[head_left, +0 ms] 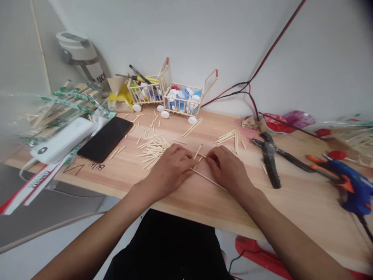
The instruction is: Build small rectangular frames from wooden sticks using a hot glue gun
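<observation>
Closely framed, we work at a pine table (186, 206) beside a white bottle (81, 54) lettered "UCK", bagged wooden sticks (61, 111), a white power bank (62, 140), a black smartphone (105, 139) and inked "14/47". Two stick-built carts (177, 110) hold bottle caps (183, 97). Centre, our left hand (170, 169) and right hand (229, 169) curl close together over a thin wooden stick (208, 179); we cannot tell whether they pinch it. Black pliers (269, 159) and a blue glue gun (352, 186) lie right.

The pale wood tabletop (186, 208) looks smooth and satin, the wooden sticks (208, 179) matt, the pliers (269, 161) dark metal, and the glue gun (354, 190) glossy blue plastic.
</observation>
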Available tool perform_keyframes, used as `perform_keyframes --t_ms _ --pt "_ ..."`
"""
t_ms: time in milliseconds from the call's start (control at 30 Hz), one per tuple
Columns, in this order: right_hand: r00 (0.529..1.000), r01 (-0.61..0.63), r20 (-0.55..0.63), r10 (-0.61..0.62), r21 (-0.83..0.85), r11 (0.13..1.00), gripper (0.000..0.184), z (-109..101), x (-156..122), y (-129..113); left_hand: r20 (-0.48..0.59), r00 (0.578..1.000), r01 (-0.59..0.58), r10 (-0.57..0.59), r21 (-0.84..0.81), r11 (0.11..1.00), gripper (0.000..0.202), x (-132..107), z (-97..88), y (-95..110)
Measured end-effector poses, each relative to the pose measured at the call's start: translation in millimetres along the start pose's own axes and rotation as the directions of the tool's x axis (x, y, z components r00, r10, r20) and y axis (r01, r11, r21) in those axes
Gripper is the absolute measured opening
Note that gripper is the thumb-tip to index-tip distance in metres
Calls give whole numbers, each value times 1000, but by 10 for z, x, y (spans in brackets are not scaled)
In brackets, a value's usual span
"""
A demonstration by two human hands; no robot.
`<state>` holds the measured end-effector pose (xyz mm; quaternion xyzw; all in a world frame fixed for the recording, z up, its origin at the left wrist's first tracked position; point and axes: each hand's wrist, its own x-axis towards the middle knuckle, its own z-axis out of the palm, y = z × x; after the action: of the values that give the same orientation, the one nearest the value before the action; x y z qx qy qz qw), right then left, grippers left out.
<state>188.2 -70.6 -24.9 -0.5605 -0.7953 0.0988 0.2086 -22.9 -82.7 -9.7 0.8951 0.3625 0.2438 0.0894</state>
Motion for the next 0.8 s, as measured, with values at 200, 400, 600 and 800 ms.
perform_keyframes --t_ms 200,400,600,800 --pt "1000 24 -9 -24 -12 1000 8 19 -5 25 35 998 -62 55 223 973 19 34 61 99" --pt "1000 18 1 -18 -16 1000 8 4 -2 8 46 997 -77 68 245 966 20 43 81 129" --pt "1000 29 -3 -29 -18 999 8 12 2 16 90 995 -72 52 246 967 23 59 79 173" --pt "1000 20 -1 -20 -25 1000 9 4 -2 -3 97 994 -65 43 244 968 27 68 76 185"
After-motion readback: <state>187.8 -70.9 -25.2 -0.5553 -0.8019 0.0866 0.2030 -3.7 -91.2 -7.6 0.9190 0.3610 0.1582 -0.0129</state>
